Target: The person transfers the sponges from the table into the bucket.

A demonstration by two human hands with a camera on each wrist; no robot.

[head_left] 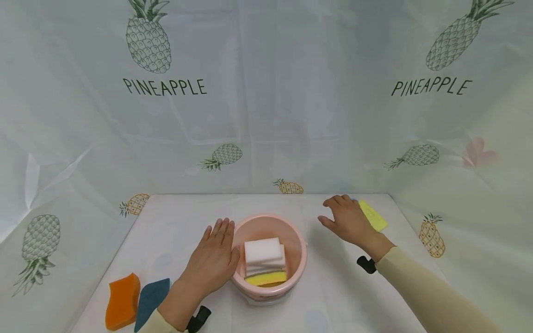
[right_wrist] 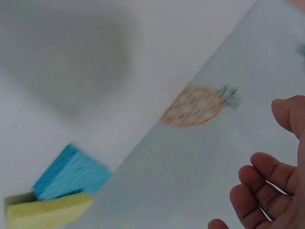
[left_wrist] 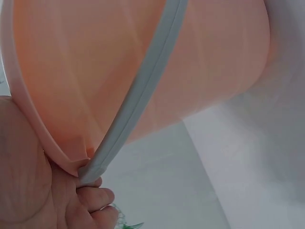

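A pink bucket (head_left: 294, 238) stands mid-table with white sponge blocks (head_left: 263, 249) and a yellow sponge (head_left: 266, 278) inside. My left hand (head_left: 214, 261) lies flat at the bucket's left rim, fingers straight and together, thumb near the edge. Seen from the left wrist, the fingers are right by the rim where the grey bail handle (left_wrist: 138, 95) joins it. My right hand (head_left: 350, 219) is held above the table to the bucket's right, fingers loosely bent around nothing. Close beyond it are a yellow sponge (head_left: 373, 216) and a blue sponge (right_wrist: 76, 174), the latter mostly hidden in the head view.
An orange sponge (head_left: 122, 303) and a dark blue sponge (head_left: 151, 300) lie at the table's front left, beside my left forearm. A pale curtain (head_left: 275, 92) printed with pineapples surrounds the white table (head_left: 333, 300) at the back and sides.
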